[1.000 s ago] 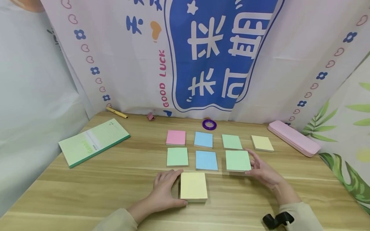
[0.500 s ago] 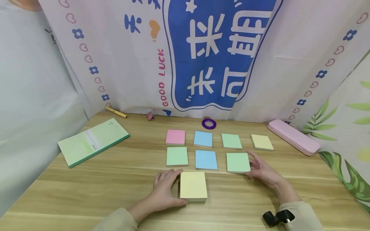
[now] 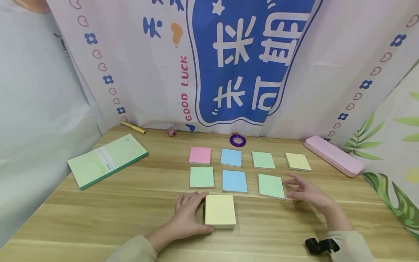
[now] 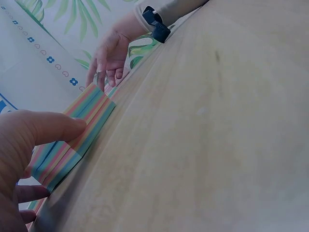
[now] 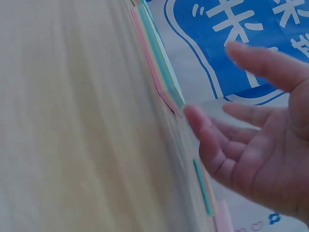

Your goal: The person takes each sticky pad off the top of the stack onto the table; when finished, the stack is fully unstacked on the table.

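Observation:
My left hand [image 3: 189, 217] grips a thick stack of sticky notes [image 3: 220, 210] with a yellow top, thumb at the near edge and index finger at the far edge. Its striped sides of many colours [image 4: 91, 107] show in the left wrist view. The right hand [image 3: 309, 194], fingers loosely spread, hovers beside the right edge of a thin green sticky-note pad [image 3: 271, 186] and holds nothing. That pad lies slightly turned at the right end of the nearer row, after a green pad [image 3: 202, 177] and a blue pad [image 3: 234, 181].
Behind lies a row of pink [image 3: 200, 155], blue [image 3: 231, 157], green [image 3: 263, 160] and yellow [image 3: 298, 161] pads. A purple tape roll [image 3: 237, 141], pink binder clip [image 3: 171, 131] and yellow pen [image 3: 133, 127] lie farther back. A green notebook [image 3: 108, 160] is left, a pink case [image 3: 334, 155] right.
The right hand has set the green pad down at the right end of the nearer row, let go and drawn off to the right. The left hand stays on the stack.

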### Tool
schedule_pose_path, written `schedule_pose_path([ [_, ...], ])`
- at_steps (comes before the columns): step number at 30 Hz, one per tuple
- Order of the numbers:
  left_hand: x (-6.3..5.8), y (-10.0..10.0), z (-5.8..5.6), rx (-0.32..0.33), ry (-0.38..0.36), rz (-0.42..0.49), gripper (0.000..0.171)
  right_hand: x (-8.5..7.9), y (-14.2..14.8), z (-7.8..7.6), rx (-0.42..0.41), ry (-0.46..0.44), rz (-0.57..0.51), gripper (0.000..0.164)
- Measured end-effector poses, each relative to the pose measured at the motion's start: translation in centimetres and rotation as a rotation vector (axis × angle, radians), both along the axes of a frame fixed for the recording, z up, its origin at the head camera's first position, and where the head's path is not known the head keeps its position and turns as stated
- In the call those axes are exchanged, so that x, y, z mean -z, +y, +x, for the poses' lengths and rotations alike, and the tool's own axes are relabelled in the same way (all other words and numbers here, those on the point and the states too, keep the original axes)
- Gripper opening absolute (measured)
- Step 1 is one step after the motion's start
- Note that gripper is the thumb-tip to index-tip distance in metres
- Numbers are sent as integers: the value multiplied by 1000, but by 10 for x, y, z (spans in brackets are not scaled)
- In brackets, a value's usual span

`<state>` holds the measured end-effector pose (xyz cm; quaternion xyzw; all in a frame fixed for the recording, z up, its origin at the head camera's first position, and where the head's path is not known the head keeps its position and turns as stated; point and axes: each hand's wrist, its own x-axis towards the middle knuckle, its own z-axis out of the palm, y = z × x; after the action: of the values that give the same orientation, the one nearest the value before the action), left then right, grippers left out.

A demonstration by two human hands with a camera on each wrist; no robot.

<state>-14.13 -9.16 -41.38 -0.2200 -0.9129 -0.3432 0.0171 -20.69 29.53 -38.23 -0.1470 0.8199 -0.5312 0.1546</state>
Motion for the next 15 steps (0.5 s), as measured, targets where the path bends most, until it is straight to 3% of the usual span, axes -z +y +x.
schedule_pose_path([
  [7,0,0,0,5,16,4,91,-22,-16,5,-108,52,-112,69],
  [15,1,0,0,5,21,12,91,-37,-66,15,-343,83,-287,61],
])
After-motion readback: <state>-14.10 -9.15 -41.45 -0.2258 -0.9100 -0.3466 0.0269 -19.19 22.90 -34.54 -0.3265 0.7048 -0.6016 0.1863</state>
